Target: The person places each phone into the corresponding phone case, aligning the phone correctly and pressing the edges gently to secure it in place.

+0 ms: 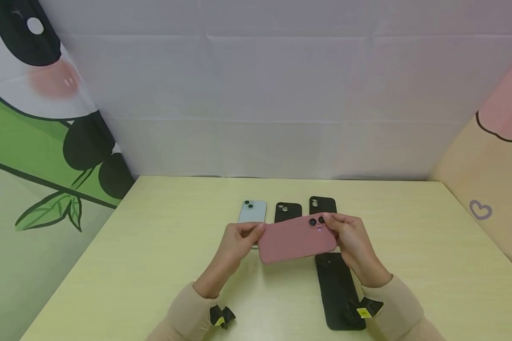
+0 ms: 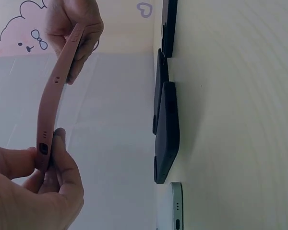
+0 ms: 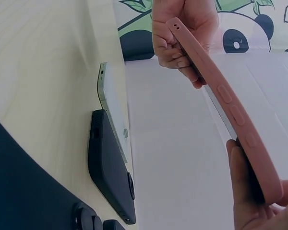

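Note:
Both hands hold a pink phone case [image 1: 296, 240] by its opposite ends, raised over the table with its back and camera cutout toward the head camera. My left hand [image 1: 235, 244] pinches the plain lower end, thumb on the back. At the camera end my right hand [image 1: 353, 239] grips the corner, also with the thumb on the back. In the left wrist view the case's charging-port end [image 2: 44, 147] sits between thumb and fingers. Side buttons [image 3: 236, 115] show along its bowed edge in the right wrist view.
Behind the case lie a light blue phone [image 1: 252, 212] and two black phone cases, one in the middle [image 1: 288, 212] and one at right [image 1: 323, 204]. A larger black phone or case [image 1: 339, 293] lies near my right forearm. A pale wall [image 1: 281, 94] stands at the table's back.

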A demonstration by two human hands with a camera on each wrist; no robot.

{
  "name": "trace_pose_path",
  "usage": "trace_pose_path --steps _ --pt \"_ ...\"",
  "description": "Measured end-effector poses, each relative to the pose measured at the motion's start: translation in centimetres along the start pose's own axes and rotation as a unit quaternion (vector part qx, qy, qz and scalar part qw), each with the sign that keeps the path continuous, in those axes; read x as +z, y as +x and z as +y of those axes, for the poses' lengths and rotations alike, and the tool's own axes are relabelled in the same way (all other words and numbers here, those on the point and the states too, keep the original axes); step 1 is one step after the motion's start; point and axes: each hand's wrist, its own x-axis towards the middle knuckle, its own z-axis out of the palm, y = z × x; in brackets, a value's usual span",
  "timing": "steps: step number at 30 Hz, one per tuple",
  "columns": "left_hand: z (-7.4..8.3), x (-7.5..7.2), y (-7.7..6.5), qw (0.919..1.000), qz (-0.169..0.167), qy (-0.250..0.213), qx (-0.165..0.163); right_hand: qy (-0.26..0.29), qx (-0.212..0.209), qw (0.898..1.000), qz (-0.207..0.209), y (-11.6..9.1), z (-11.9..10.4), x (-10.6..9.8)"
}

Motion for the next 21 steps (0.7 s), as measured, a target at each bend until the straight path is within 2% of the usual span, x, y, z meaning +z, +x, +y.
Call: trace_pose_path --steps 7,14,21 --pt "-0.16 -0.27 0.34 0.9961 -0.033 -0.064 -0.050 0.007 -0.008 1.000 -0.017 -0.05 -0.12 -0.28" --pt "-0.32 -0.58 0.56 0.9837 -0.068 -0.135 -0.098 0.024 -0.014 0.998 -0.051 -0.01 -0.02 -0.56" --pt "-0.26 -0.53 0.55 0.9809 -0.066 -0.151 -0.104 0.034 -0.011 0.995 -0.093 0.08 -0.06 -0.96"
